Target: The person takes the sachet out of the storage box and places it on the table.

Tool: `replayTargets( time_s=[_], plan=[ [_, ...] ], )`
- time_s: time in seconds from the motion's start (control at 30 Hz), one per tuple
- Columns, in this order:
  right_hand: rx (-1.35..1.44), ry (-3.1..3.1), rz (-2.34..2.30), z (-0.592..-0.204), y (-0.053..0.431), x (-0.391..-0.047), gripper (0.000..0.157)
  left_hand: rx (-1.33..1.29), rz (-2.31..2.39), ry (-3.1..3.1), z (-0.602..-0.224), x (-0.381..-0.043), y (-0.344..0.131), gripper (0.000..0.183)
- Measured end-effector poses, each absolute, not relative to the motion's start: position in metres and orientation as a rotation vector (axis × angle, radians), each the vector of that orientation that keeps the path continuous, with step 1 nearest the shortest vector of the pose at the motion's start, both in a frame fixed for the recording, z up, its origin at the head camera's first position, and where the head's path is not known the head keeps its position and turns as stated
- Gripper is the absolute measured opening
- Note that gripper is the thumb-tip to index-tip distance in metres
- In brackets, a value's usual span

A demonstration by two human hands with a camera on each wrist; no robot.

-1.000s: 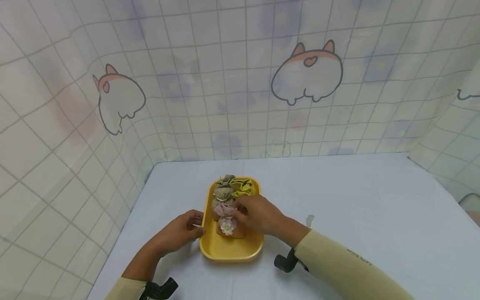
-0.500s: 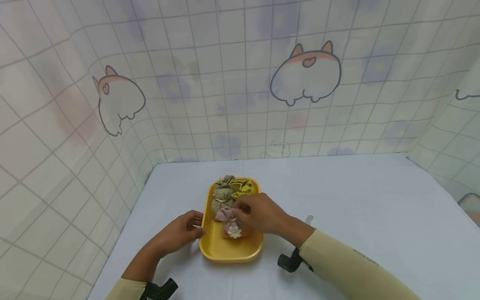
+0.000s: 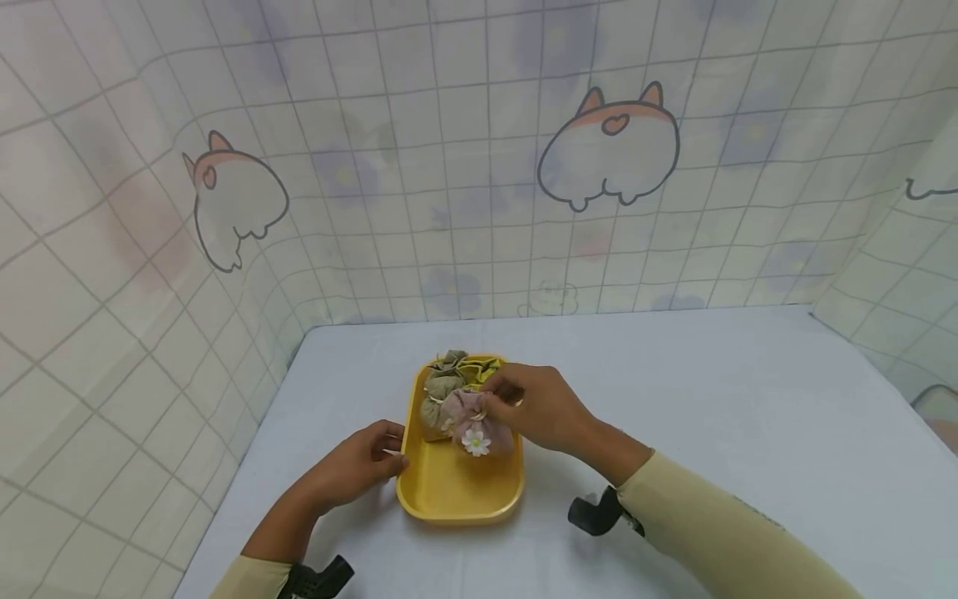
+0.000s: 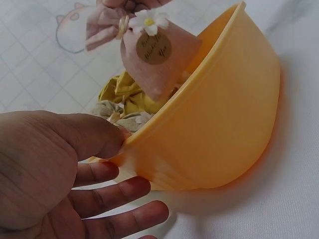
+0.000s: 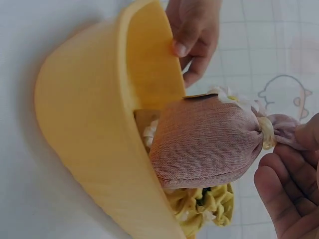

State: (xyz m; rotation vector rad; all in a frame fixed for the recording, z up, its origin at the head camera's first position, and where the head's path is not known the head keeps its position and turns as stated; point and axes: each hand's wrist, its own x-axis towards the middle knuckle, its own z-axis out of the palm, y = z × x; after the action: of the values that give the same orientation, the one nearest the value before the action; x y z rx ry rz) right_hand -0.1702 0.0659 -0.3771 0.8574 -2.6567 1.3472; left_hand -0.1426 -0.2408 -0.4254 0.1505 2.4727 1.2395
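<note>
My right hand (image 3: 539,408) pinches the gathered neck of a pink cloth sachet (image 5: 209,142), holding it up over a yellow plastic tub (image 3: 456,491). The sachet carries a white flower (image 4: 149,21), a tied cord and a round brown label (image 4: 153,47). At the tub's left side, my left hand (image 3: 367,462) touches the rim with the thumb, its other fingers loosely extended along the outer wall. Inside the tub, at the far end, sit beige-grey sachets (image 3: 441,408) and a mustard-yellow one (image 3: 479,370), partly hidden by the pink sachet and my right hand.
The tub stands on a white-covered table (image 3: 674,399). Behind and beside it hangs a curtain (image 3: 479,191) with a grid and cartoon print. A black wrist camera mount (image 3: 595,512) sits under the right forearm, another (image 3: 318,578) by the left.
My right hand has lifted the pink sachet from low in the tub, moving it up and to the right. The left hand has stayed at the tub's side.
</note>
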Motion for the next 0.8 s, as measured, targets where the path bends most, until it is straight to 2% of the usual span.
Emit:
replayTargets(
  time_s=[0.8],
  plan=[
    [0.659, -2.642, 1.298, -0.349, 0.107, -0.18, 0.014, 0.069, 1.22, 2.465, -0.426, -0.145, -0.24, 0.038]
  ],
)
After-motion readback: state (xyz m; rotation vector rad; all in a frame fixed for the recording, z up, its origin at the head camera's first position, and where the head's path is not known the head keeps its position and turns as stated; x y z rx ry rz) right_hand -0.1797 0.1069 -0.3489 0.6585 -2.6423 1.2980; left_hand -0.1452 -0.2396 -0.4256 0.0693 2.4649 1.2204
